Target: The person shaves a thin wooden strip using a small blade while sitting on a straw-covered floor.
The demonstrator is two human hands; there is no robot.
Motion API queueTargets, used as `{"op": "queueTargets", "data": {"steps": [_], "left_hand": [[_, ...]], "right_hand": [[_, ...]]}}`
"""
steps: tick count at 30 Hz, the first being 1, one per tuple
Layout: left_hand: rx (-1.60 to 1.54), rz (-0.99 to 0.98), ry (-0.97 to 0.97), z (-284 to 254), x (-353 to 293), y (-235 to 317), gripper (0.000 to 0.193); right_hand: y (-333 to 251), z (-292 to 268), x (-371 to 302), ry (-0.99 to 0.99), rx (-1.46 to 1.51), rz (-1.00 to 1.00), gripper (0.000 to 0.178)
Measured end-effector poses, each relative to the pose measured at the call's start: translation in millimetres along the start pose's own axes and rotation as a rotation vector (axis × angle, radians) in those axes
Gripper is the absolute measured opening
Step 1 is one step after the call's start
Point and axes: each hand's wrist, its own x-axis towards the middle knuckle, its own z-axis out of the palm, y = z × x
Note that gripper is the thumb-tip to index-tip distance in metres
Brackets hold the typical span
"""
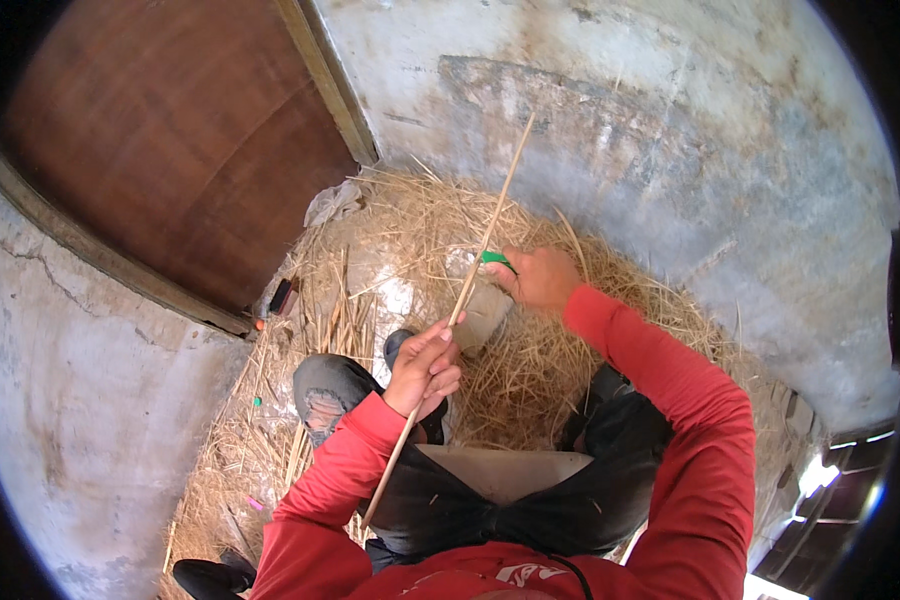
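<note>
A long, thin bamboo strip (500, 200) runs slantwise from beside my lap up toward the far wall. My left hand (425, 370) is closed around it below its middle, palm partly turned up. Close to the strip's upper half, my right hand (545, 278) is curled around a small green tool (497, 260). Only its green part shows, near or touching the strip; its working end is hidden. Under the strip, between the two hands, stands a pale block (485, 312) among the shavings.
Straw-like shavings (510, 400) cover the floor around my legs. Split strips (345, 320) lie to the left. A weathered wall (670, 180) curves along the far side, and a brown door (170, 140) stands at upper left. A dark small object (282, 297) lies by the door frame.
</note>
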Motion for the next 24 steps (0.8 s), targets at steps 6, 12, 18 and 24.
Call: {"op": "queueTargets", "data": {"steps": [6, 12, 18, 24], "left_hand": [[0.07, 0.055, 0.049, 6, 1, -1, 0.041], [0.305, 0.223, 0.039, -4, 10, -9, 0.043], [0.653, 0.301, 0.105, -8, 10, -24, 0.04], [0.192, 0.088, 0.057, -6, 8, -12, 0.042]], "right_hand": [[-1, -4, 11, -0.093, 0.53, 0.207, 0.06], [-42, -30, -5, -0.121, 0.201, 0.018, 0.06], [3, -25, -4, -0.112, -0.151, -0.018, 0.058], [6, -12, 6, -0.06, -0.2, -0.031, 0.055]]}}
